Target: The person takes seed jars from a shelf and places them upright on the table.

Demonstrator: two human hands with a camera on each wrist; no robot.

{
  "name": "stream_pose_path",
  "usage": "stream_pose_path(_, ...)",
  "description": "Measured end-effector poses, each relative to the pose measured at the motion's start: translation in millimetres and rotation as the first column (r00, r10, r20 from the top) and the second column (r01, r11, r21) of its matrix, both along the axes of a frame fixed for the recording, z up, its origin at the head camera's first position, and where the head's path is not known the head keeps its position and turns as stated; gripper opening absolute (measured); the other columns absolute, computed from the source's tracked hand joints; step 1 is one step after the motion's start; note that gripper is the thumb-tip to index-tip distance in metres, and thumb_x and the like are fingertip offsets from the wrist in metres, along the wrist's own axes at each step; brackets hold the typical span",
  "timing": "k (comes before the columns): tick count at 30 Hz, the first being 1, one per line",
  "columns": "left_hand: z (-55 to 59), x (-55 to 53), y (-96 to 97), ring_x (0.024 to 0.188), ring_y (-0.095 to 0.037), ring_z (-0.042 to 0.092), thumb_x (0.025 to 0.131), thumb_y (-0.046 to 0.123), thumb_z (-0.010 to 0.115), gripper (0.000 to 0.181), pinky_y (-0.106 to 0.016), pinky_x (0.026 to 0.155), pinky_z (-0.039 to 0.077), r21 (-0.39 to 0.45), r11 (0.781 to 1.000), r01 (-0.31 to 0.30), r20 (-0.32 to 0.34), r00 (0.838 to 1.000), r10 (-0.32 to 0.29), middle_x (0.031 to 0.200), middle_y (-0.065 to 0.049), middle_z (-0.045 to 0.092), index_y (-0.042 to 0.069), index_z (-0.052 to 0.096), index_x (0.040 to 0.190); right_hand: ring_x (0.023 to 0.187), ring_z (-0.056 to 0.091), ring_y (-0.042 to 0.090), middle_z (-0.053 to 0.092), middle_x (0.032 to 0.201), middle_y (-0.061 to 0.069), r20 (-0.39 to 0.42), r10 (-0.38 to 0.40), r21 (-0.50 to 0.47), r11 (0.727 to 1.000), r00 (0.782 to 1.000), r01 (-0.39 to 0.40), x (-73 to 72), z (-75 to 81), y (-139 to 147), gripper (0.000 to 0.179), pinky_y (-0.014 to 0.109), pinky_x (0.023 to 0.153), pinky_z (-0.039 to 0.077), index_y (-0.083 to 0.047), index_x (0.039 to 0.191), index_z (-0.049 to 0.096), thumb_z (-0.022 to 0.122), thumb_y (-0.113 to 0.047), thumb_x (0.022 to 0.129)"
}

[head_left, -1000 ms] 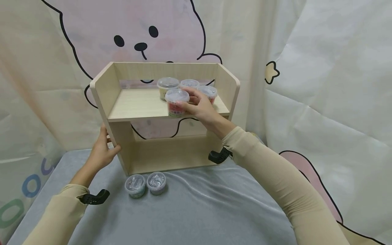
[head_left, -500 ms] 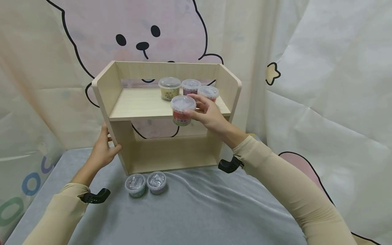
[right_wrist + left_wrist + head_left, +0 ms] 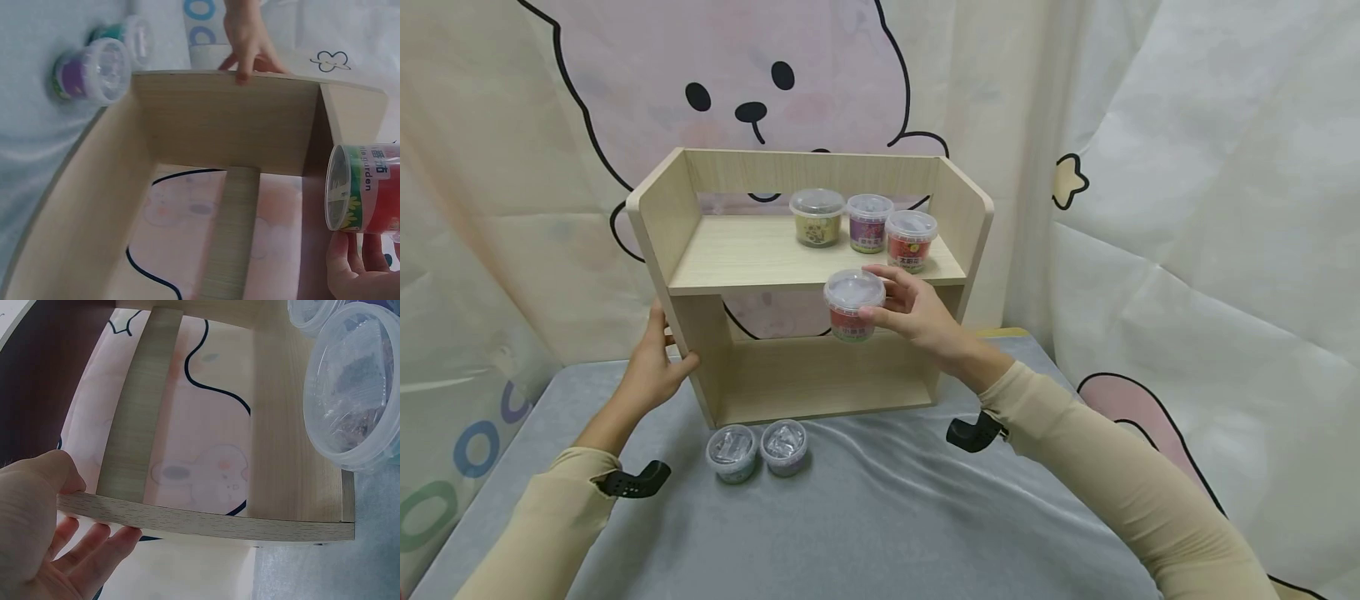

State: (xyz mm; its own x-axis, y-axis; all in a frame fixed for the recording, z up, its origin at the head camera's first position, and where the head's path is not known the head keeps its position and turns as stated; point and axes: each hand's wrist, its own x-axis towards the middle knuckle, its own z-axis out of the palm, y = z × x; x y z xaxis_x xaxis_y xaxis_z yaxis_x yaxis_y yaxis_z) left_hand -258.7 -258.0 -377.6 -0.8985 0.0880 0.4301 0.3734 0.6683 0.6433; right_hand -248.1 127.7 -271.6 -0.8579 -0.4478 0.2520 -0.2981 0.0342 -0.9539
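My right hand [image 3: 925, 321] pinches a clear-lidded plastic tub [image 3: 853, 304] with a red and green label, held in front of the upper shelf's edge. In the right wrist view the tub [image 3: 369, 187] lies sideways across the picture, with fingers [image 3: 359, 262] on its side. My left hand [image 3: 653, 362] grips the left side panel of a two-tier wooden shelf [image 3: 730, 254]; the left wrist view has the thumb on one face of the panel edge and fingers on the other. On the upper shelf stand a yellow tub [image 3: 817, 218], a purple tub [image 3: 868, 225] and a red tub [image 3: 910, 242].
Two lidded tubs, one teal [image 3: 732, 455] and one purple [image 3: 784, 448], stand on the grey cloth [image 3: 880, 517] before the shelf's lower left. Behind the shelf hangs a printed curtain [image 3: 985, 108]. Black straps [image 3: 632, 481] circle both wrists.
My right hand has drawn the red-labelled tub off the upper shelf, forward and down, uncovering the purple and red tubs behind. The left hand stays on the side panel.
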Motion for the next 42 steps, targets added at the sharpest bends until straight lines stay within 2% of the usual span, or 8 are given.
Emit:
stream_pose_path(3, 0.2, 0.0, 0.0, 0.117, -0.064, 0.052, 0.087, -0.006, 0.061, 0.096, -0.075, 0.082, 0.051, 0.004, 1.0, 0.001, 0.001, 1.0, -0.001, 0.147, -0.037, 0.036, 0.021, 0.004, 0.159, 0.109, 0.064, 0.012, 0.056, 0.137, 0.024, 0.001, -0.003, -0.002, 1.0, 1.0, 0.003, 1.2, -9.5, 0, 0.103, 0.02, 0.092, 0.054, -0.004, 0.151, 0.042, 0.082, -0.054, 0.071)
stream_pose_path(8, 0.1, 0.3, -0.4, 0.116, -0.064, 0.052, 0.087, -0.006, 0.061, 0.096, -0.075, 0.082, 0.05, 0.003, 1.0, 0.0, -0.001, 1.0, 0.0, 0.148, -0.036, 0.036, 0.021, 0.004, 0.159, 0.106, 0.065, 0.01, 0.057, 0.137, 0.025, 0.027, -0.011, 0.003, 1.0, 1.0, 0.011, 2.7, -30.1, 0, 0.071, 0.02, 0.091, 0.054, -0.003, 0.15, 0.043, 0.076, -0.023, 0.09)
stream_pose_path(14, 0.5, 0.5, 0.1, 0.116, -0.064, 0.052, 0.087, -0.004, 0.063, 0.099, -0.075, 0.081, 0.051, -0.007, 1.0, 0.001, 0.009, 1.0, -0.001, 0.149, -0.036, 0.035, 0.022, 0.001, 0.16, 0.107, 0.065, 0.01, 0.056, 0.138, 0.025, 0.064, -0.002, -0.006, 1.0, 0.998, 0.003, 2.6, -53.7, 1, 0.079, 0.021, 0.091, 0.055, -0.003, 0.149, 0.044, 0.08, -0.033, 0.085)
stream_pose_path(16, 0.0, 0.3, 0.2, 0.116, -0.064, 0.052, 0.087, -0.004, 0.063, 0.099, -0.075, 0.081, 0.051, -0.009, 1.0, 0.002, 0.013, 1.0, -0.001, 0.149, -0.036, 0.034, 0.022, 0.001, 0.16, 0.108, 0.065, 0.011, 0.055, 0.139, 0.026, 0.079, 0.007, -0.004, 1.0, 0.997, -0.006, 3.0, -60.6, 0, 0.075, 0.022, 0.092, 0.055, -0.002, 0.148, 0.044, 0.08, -0.027, 0.087)
stream_pose_path(19, -0.9, -0.3, 0.1, 0.116, -0.064, 0.052, 0.087, -0.004, 0.063, 0.1, -0.075, 0.081, 0.051, -0.011, 1.0, 0.002, 0.014, 1.0, -0.002, 0.149, -0.036, 0.034, 0.022, 0.0, 0.16, 0.11, 0.065, 0.011, 0.055, 0.14, 0.028, 0.085, 0.009, 0.012, 1.0, 0.996, -0.01, 4.0, -70.2, -1, 0.064, 0.022, 0.092, 0.056, 0.001, 0.146, 0.043, 0.074, -0.009, 0.091)
stream_pose_path(22, -1.2, -0.9, -0.4, 0.116, -0.064, 0.052, 0.087, -0.005, 0.063, 0.1, -0.075, 0.082, 0.051, -0.008, 1.0, 0.004, 0.007, 1.0, -0.004, 0.149, -0.036, 0.035, 0.022, 0.0, 0.161, 0.112, 0.065, 0.013, 0.055, 0.139, 0.028, 0.078, 0.003, 0.039, 0.999, 0.997, -0.006, 5.4, -78.3, -2, 0.06, 0.022, 0.093, 0.056, 0.003, 0.144, 0.044, 0.069, 0.003, 0.09)
stream_pose_path(32, 1.0, -2.5, -2.0, 0.116, -0.064, 0.052, 0.086, -0.007, 0.061, 0.102, -0.075, 0.082, 0.051, -0.004, 1.0, 0.009, -0.001, 1.0, -0.009, 0.15, -0.036, 0.035, 0.024, -0.001, 0.161, 0.114, 0.065, 0.016, 0.058, 0.134, 0.023, 0.099, 0.033, 0.113, 0.993, 0.995, -0.044, 7.6, -111.8, -3, 0.059, 0.021, 0.091, 0.056, 0.001, 0.14, 0.047, 0.073, 0.003, 0.087)
stream_pose_path(42, 0.7, -1.2, 0.4, 0.118, -0.064, 0.052, 0.086, -0.006, 0.061, 0.103, -0.073, 0.082, 0.052, -0.004, 1.0, -0.008, 0.019, 1.0, 0.008, 0.147, -0.037, 0.037, 0.024, -0.002, 0.162, 0.117, 0.065, 0.024, 0.054, 0.135, 0.031, 0.103, 0.102, 0.104, 0.988, 0.989, -0.113, 9.2, -152.1, -11, 0.061, 0.023, 0.094, 0.057, 0.008, 0.138, 0.045, 0.074, 0.007, 0.085)
